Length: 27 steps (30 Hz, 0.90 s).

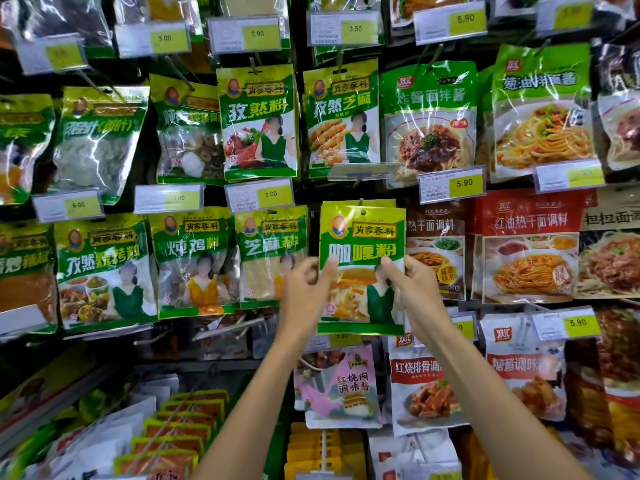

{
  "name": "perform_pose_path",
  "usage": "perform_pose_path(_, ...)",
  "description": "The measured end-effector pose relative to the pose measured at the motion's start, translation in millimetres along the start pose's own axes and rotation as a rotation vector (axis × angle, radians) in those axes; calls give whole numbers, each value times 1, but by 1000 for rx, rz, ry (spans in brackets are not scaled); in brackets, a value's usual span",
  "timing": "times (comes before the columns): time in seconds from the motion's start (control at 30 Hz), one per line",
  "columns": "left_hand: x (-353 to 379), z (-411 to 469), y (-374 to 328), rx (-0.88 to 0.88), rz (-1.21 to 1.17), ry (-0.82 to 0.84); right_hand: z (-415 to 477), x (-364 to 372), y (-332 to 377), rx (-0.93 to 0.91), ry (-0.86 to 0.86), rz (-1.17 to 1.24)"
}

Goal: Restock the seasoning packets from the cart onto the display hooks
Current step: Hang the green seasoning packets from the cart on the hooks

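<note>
A green and yellow curry powder packet (362, 237) is held up flat against the display wall in the middle row. My left hand (306, 287) pinches its left edge, thumb on the front. My right hand (412, 285) pinches its right edge the same way. The punched hole at the packet's top (363, 213) sits at the hook, with more packets of the same kind just behind it. Whether the hook passes through the hole is hidden. The cart is out of view.
Green seasoning packets (259, 123) hang in rows to the left and above. Noodle sauce packets (530, 247) hang to the right. Price tags (450, 185) stick out on hook ends. Pink and white sauce packets (341, 386) hang below. Stacked packets (180, 427) fill the lower shelf.
</note>
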<state>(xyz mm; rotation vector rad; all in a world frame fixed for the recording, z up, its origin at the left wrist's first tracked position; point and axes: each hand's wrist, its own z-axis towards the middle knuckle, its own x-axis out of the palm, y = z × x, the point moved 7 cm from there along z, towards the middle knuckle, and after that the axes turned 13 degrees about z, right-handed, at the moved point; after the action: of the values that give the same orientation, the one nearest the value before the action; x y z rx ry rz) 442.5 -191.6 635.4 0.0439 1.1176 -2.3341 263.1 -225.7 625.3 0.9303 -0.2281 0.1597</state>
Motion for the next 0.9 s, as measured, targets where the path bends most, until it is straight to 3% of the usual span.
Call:
perform_pose_path(0.13,-61,22,-42,368,468,-502,10,-13,-5,15,-33,-22)
perform_pose_path(0.27,-82,53,-66,611,769,-708,25,-15,1,-14,-46,-56)
perform_pose_path(0.43,-77,87,-50,616,996,-585,40,-8,7,-32,-42,-92)
perform_pose_path(0.9,-81,78,-42,780,935,-574,57,4,-10,1,-144,-127)
